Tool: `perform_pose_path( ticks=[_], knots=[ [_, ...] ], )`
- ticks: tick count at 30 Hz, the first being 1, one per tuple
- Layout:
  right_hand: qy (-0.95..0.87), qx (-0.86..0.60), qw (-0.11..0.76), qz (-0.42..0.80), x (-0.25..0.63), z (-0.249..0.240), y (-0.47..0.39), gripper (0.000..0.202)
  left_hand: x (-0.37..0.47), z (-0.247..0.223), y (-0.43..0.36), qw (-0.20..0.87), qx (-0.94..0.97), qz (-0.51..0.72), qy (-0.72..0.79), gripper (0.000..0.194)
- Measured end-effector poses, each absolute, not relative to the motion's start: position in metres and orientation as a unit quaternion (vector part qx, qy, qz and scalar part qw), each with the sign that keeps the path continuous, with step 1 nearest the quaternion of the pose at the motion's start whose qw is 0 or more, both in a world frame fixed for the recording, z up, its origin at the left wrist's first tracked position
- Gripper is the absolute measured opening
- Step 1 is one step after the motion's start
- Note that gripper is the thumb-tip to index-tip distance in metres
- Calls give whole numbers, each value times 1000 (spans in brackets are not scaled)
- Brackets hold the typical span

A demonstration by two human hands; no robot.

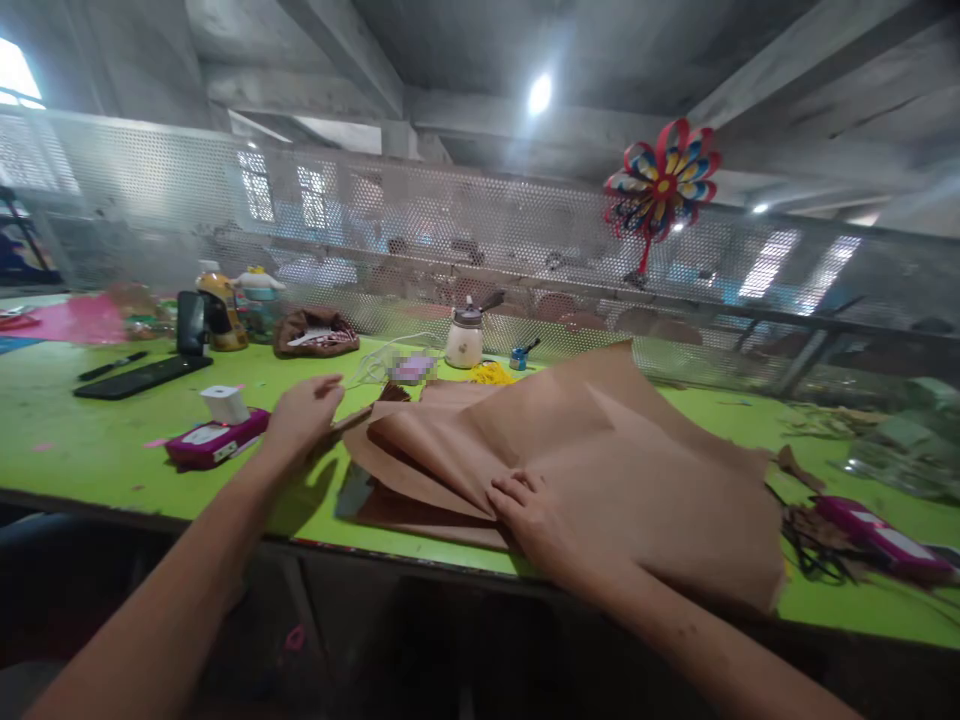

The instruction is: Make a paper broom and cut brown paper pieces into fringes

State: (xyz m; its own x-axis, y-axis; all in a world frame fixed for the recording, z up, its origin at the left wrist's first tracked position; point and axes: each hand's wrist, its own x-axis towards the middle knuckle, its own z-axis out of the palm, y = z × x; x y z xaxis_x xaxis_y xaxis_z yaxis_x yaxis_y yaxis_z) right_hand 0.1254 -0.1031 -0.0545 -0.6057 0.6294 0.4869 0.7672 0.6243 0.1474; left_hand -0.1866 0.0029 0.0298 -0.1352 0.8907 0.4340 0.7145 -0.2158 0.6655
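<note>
A large sheet of brown kraft paper [660, 490] lies bent and curled over the table, with further brown paper layers under its left side. My right hand [536, 520] is closed on the sheet near the table's front edge; folds run together at its fingers, and the thumb is hidden. To the left, my left hand [304, 415] is raised above the table, its fingers curled. From it the thin handle of a brush with dark bristles [394, 393] points right toward the paper; the grip itself is partly hidden.
Left on the green table [150, 490] are a purple power strip [217, 437] with a white plug, a phone [142, 377] and bottles [223, 308]. Behind the paper stand a white jug [464, 340] and yellow strands [491, 373]. Another purple strip [885, 540] lies right. A perforated screen [510, 240] borders the back.
</note>
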Motion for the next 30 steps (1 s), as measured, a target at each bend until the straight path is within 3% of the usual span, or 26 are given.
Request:
perform_pose_path(
  ticks=[3,7,10,13,17,18,20,24,27,30],
  knots=[
    [-879,-399,208,-157,123,-52,-105,30,-152,51,-10,41,774,306,553,45],
    [-888,-395,214,-97,119,-28,-121,27,-91,54,-12,44,862,93,496,66],
    [-878,-413,241,-20,142,-7,-144,30,-73,47,-5,35,870,38,490,68],
    [-763,-544,348,-37,204,-1,-166,30,-82,42,1,33,879,109,464,60],
    [-460,-707,492,-215,309,-18,-184,32,-103,39,-2,59,854,238,458,51],
    [-398,-736,511,-195,328,-23,-186,35,-106,38,-5,58,845,264,461,42],
    [-310,-755,577,-26,353,-30,-190,37,-111,35,-14,57,841,296,449,30],
    [-238,-592,703,314,352,-22,-188,26,-113,36,-25,75,826,383,406,25],
    [-241,-522,730,370,339,3,-175,28,-108,47,-20,51,772,446,449,26],
    [-295,-486,768,295,332,43,-149,36,-102,66,-1,21,727,509,462,27]
  ],
)
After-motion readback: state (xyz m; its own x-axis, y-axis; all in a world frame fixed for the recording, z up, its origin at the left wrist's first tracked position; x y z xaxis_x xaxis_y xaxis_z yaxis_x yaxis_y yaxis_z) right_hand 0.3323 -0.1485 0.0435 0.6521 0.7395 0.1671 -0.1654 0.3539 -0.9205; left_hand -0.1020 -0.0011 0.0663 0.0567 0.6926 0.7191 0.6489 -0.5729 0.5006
